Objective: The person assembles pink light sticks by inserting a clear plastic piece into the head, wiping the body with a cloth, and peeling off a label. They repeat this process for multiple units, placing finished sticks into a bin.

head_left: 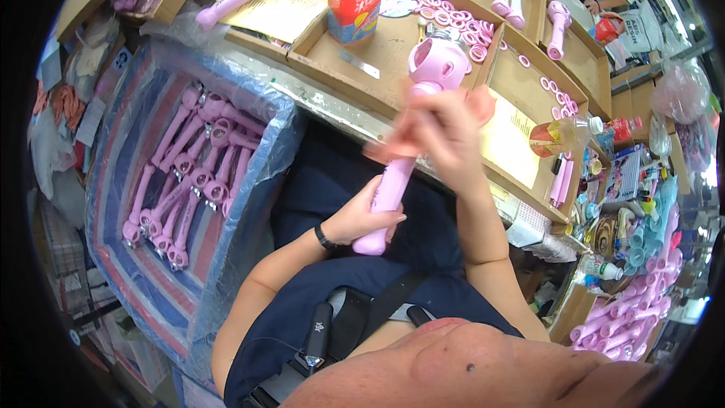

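A pink wand-like part, with a long handle and a rounded hollow head with openings, slants up in front of me. My left hand is wrapped round the lower handle, near its end. Higher up, my right hand is closed round the neck below the head, with a salmon-coloured cloth in its fingers. Motion blurs this hand and the cloth. At the head's top shows a silvery piece. Several pink rings lie in the cardboard tray behind the head.
At my left stands a striped, plastic-lined bag with several similar pink parts. A red carton is in the tray. A drink bottle lies at the right, near a rack of small tools. More pink parts are piled at the lower right.
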A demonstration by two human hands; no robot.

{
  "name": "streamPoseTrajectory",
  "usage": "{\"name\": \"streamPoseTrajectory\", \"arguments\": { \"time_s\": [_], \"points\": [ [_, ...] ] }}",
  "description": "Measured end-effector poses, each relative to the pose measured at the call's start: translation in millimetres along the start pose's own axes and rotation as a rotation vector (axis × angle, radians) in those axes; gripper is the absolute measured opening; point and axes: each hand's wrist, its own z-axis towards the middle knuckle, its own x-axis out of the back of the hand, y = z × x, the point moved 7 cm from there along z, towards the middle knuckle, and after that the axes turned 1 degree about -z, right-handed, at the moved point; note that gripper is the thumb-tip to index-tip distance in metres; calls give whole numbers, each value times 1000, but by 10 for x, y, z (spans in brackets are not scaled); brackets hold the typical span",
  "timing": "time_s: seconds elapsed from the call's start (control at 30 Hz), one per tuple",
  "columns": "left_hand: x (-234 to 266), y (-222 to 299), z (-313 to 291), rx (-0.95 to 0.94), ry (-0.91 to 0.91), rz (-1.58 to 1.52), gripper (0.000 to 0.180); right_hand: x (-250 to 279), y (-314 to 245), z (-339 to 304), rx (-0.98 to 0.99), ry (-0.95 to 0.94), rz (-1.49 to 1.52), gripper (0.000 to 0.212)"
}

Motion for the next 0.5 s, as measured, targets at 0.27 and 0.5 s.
{"name": "streamPoseTrajectory", "arguments": {
  "time_s": [0.27, 0.5],
  "points": [
    [-118, 57, 49, -9, -26, -64, 54, 67, 249, -630, -313, 576, 247, 53],
    [-213, -43, 95, 4, -16, 275, 61, -102, 857, -298, -624, 350, 957, 42]
  ]
}}
